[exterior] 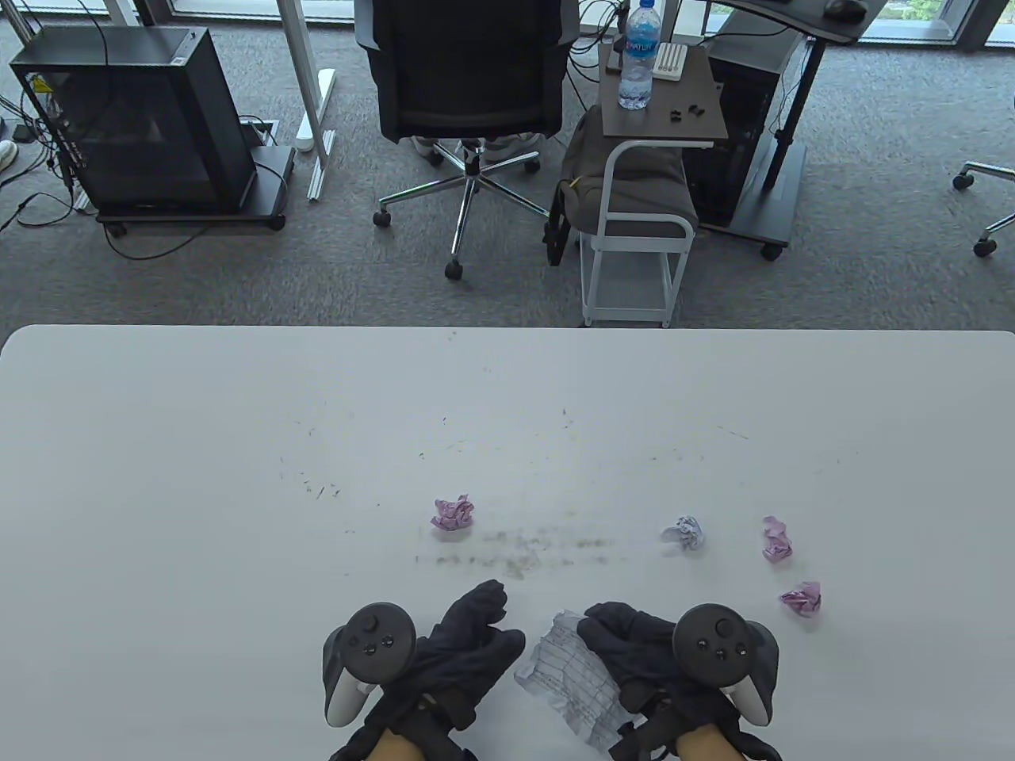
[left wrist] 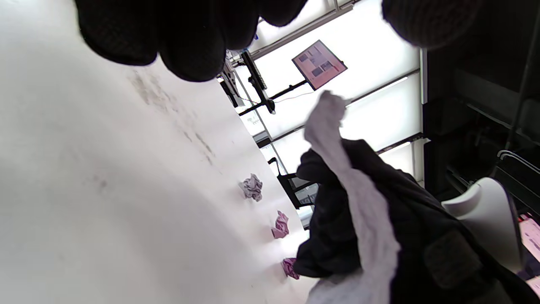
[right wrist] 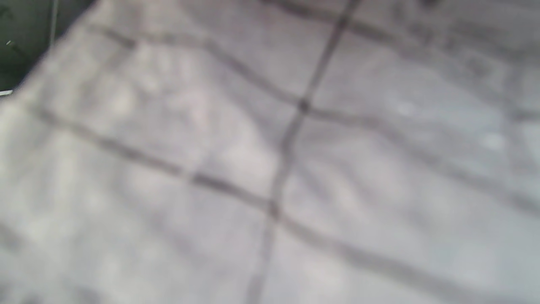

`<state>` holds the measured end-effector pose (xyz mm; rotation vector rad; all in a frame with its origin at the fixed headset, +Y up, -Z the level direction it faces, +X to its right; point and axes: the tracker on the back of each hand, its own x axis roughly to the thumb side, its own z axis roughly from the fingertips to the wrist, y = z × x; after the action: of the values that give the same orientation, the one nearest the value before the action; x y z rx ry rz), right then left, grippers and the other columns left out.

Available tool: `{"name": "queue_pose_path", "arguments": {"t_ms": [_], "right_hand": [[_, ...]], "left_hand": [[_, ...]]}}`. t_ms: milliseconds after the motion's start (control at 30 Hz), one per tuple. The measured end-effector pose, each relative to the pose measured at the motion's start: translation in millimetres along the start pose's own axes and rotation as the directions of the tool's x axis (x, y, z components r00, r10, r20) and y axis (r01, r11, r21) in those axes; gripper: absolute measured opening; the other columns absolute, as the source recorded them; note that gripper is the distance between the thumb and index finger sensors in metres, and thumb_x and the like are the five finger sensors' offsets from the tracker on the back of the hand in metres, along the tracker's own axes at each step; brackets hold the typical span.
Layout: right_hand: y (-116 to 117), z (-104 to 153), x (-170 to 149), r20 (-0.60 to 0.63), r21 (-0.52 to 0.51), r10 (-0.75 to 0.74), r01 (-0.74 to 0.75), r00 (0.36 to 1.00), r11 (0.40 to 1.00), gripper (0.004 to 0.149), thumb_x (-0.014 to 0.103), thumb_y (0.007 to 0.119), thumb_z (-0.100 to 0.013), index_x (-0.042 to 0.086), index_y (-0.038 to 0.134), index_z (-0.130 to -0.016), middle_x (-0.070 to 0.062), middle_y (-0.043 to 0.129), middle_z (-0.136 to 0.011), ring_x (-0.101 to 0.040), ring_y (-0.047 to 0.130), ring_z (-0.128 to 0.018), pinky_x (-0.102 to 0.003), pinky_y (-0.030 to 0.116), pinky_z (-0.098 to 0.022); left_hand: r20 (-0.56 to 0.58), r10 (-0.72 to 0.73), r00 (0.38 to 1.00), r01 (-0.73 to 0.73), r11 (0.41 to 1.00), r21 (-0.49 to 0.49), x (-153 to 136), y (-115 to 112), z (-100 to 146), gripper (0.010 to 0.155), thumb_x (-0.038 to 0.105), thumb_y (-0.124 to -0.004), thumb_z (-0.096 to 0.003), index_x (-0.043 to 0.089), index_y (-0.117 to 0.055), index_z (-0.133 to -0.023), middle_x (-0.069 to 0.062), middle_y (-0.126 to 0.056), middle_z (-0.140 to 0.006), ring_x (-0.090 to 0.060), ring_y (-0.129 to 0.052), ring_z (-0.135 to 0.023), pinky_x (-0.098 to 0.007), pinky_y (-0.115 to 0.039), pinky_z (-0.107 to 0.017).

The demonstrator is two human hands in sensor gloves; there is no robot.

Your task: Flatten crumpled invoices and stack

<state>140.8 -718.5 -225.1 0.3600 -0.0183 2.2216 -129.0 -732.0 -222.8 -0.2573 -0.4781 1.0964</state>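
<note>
A partly opened white invoice with printed grid lines is near the table's front edge. My right hand grips its right side and holds it raised off the table; in the left wrist view the sheet stands up against the right glove. It fills the right wrist view as a blur. My left hand is just left of the sheet, fingers spread, holding nothing. Crumpled balls lie beyond: a pink one, a white one, and two pink ones.
The white table has dark smudges in the middle. Beyond its far edge stand an office chair, a small cart with a water bottle, and a computer case.
</note>
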Motion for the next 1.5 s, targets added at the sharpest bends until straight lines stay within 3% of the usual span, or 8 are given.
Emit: {"name": "queue_pose_path", "arguments": {"t_ms": [133,267,400,600,867,1133,1367,1500], "right_hand": [[10.3,1.1,16.5,0.097,0.032,0.054,-0.058,0.994,0.998,0.039,0.036,0.079,-0.052,0.006,0.081,-0.077,0.001,0.095,-0.035,-0.011,0.093,-0.014,-0.036,0.09,-0.016],[15.5,2.7,23.5,0.143,0.06,0.066,-0.075,0.988,0.995,0.039,0.036,0.079,-0.052,0.006,0.081,-0.077,0.001,0.095,-0.035,-0.011,0.093,-0.014,-0.036,0.09,-0.016],[14.5,1.4,20.3,0.153,0.079,0.052,-0.064,0.987,0.995,0.041,0.037,0.081,-0.049,0.008,0.081,-0.078,0.001,0.095,-0.036,-0.011,0.093,-0.015,-0.036,0.091,-0.017],[19.1,-4.4,7.7,0.087,0.36,-0.033,-0.001,0.996,0.933,0.056,0.031,0.086,-0.048,0.008,0.065,-0.094,-0.01,0.089,-0.066,-0.023,0.094,-0.042,-0.049,0.087,-0.037],[8.3,-6.6,-10.3,-0.02,0.341,0.012,-0.005,1.0,0.94,0.041,0.027,0.081,-0.052,0.011,0.072,-0.089,-0.03,0.073,-0.09,-0.043,0.087,-0.068,-0.056,0.082,-0.045],[6.1,-6.3,-28.9,-0.108,0.27,0.044,-0.013,0.993,0.963,0.043,0.026,0.082,-0.05,0.004,0.074,-0.087,-0.015,0.097,-0.058,-0.022,0.1,-0.032,-0.039,0.091,-0.023],[32.2,-6.3,-26.4,-0.08,0.388,0.417,-0.357,0.905,0.85,0.042,0.031,0.083,-0.05,0.006,0.078,-0.083,-0.008,0.097,-0.048,-0.017,0.098,-0.025,-0.037,0.09,-0.02],[37.5,-6.8,-25.8,-0.096,0.41,0.453,-0.379,0.887,0.829,0.041,0.031,0.084,-0.05,0.007,0.079,-0.082,-0.008,0.097,-0.048,-0.018,0.097,-0.025,-0.038,0.09,-0.021]], "left_hand": [[0.063,-0.204,0.977,0.21,0.971,-0.113,18.9,-17.3,-4.7,0.094,0.052,-0.085,-0.05,0.003,-0.035,-0.112,-0.027,-0.045,-0.108,-0.045,-0.08,-0.083,-0.061,-0.072,-0.057],[0.051,-0.291,0.955,0.294,0.952,-0.087,22.6,-20.6,-7.4,0.06,0.028,-0.085,-0.0537,0.004,-0.061,-0.104,-0.017,-0.077,-0.087,-0.02,-0.098,-0.047,-0.047,-0.086,-0.043],[0.023,-0.211,0.977,0.212,0.976,-0.054,17.4,-14.7,-4.9,0.045,0.021,-0.076,-0.057,0.003,-0.072,-0.098,-0.018,-0.086,-0.077,-0.018,-0.1,-0.036,-0.046,-0.088,-0.038],[0.013,-0.17,0.985,0.17,0.985,-0.007,11.7,-4.0,-2.7,0.044,0.023,-0.072,-0.0576,0.004,-0.074,-0.097,-0.015,-0.092,-0.065,-0.013,-0.097,-0.02,-0.044,-0.09,-0.035],[-0.099,-0.126,0.987,0.132,0.989,0.063,-10.1,8.7,-0.1,0.043,0.024,-0.07,-0.0583,0.004,-0.073,-0.097,-0.014,-0.091,-0.064,-0.018,-0.099,-0.025,-0.048,-0.088,-0.039],[-0.191,-0.26,0.946,0.257,0.965,-0.044,-28.7,3.1,-2.6,0.043,0.029,-0.076,-0.0581,0.005,-0.078,-0.094,-0.02,-0.081,-0.085,-0.032,-0.099,-0.052,-0.058,-0.079,-0.051],[-0.272,-0.49,0.828,0.449,0.871,-0.199,-37.2,-6.0,-5.6,0.062,0.028,-0.079,-0.0568,0.006,-0.054,-0.109,-0.025,-0.049,-0.104,-0.045,-0.078,-0.08,-0.058,-0.072,-0.056],[-0.135,-0.542,0.83,0.521,0.838,-0.162,-25.5,-11.5,-8.7,0.063,0.031,-0.08,-0.0569,0.029,-0.048,-0.112,-0.022,-0.028,-0.11,-0.052,-0.058,-0.092,-0.065,-0.061,-0.062]]}}
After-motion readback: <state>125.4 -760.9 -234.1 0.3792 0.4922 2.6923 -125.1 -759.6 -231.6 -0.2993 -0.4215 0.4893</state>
